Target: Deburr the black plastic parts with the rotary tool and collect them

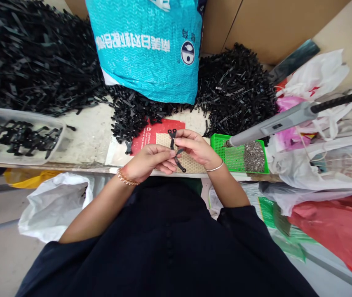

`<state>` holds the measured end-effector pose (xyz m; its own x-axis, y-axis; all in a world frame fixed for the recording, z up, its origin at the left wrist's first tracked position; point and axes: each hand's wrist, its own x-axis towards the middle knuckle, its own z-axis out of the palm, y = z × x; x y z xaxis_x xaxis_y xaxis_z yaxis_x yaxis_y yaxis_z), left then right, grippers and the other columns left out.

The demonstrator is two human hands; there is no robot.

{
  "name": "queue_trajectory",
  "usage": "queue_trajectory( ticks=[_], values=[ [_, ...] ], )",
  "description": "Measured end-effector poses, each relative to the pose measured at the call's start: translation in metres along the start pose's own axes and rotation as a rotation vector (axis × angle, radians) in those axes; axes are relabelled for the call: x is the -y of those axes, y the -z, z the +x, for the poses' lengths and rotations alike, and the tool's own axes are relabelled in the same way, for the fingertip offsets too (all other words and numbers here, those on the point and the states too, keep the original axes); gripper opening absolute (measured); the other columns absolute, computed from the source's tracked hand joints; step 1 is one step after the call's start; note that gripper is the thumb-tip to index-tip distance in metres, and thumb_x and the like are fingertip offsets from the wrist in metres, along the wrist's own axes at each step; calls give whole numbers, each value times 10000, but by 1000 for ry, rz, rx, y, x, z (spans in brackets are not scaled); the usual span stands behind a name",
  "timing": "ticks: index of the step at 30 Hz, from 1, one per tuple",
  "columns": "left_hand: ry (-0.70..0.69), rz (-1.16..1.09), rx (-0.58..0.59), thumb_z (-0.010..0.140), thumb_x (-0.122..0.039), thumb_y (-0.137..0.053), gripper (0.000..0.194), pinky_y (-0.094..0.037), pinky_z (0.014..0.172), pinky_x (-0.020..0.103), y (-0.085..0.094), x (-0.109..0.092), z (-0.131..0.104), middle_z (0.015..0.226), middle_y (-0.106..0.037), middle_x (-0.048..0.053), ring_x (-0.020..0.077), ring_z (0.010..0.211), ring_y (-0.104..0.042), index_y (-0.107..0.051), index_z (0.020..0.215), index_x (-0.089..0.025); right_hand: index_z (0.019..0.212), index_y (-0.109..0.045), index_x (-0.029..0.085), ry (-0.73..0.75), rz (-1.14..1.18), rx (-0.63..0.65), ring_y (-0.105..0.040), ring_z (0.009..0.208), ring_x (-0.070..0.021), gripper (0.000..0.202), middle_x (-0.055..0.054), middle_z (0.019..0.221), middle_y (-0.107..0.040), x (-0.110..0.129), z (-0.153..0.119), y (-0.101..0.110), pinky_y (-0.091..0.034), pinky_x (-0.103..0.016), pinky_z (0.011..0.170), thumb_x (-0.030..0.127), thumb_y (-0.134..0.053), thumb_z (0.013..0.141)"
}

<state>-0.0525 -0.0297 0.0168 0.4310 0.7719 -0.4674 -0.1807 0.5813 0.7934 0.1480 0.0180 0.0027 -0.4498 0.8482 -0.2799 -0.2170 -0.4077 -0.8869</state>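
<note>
Over the front edge of the bench, my left hand [151, 160] pinches a small black forked plastic piece [180, 163] between thumb and fingers. My right hand [197, 147] grips a second black forked plastic piece [172, 134], whose two ringed ends point away from me. Both pieces meet near my fingertips; whether they are joined cannot be made out. Beneath the hands lie a tan honeycomb-patterned pad [163, 139] and a red printed sheet [140, 142]. A loose black piece [128, 147] rests left of the sheet.
A clear plastic tub [59, 146] at left holds black assemblies. Heaps of black pieces [34, 62] line the back, around a blue sack [148, 70]. At right, a grey electric screwdriver [265, 123] hangs over a green basket [214, 142] with small metal screws [254, 156], near plastic bags [327, 161].
</note>
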Motion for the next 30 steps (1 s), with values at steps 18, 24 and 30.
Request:
queue_trajectory(
  ticks=[18, 24, 30],
  values=[
    [11, 74, -4, 733, -455, -996, 361, -644, 596, 225, 12, 0, 6, 768, -830, 127, 178, 623, -787, -835, 787, -137, 914, -767, 191, -60, -20, -4, -492, 596, -22, 396, 56, 809, -700, -5, 5, 5, -403, -181, 547, 387, -996, 657],
    [9, 71, -4, 737, -429, -995, 350, -645, 593, 234, 14, -2, 8, 755, -821, 117, 184, 614, -786, -814, 798, -136, 947, -762, 183, -109, 11, -36, -472, 562, -21, 430, 66, 743, -682, -8, 5, 7, -370, -185, 527, 387, -1001, 653],
    [18, 45, -4, 698, -406, -1016, 364, -646, 581, 228, 16, -2, 10, 754, -818, 99, 181, 610, -785, -819, 858, -145, 914, -734, 176, -115, 65, -21, -391, 536, -13, 433, 58, 707, -671, -12, 4, 3, -278, -183, 496, 404, -997, 657]
  ],
)
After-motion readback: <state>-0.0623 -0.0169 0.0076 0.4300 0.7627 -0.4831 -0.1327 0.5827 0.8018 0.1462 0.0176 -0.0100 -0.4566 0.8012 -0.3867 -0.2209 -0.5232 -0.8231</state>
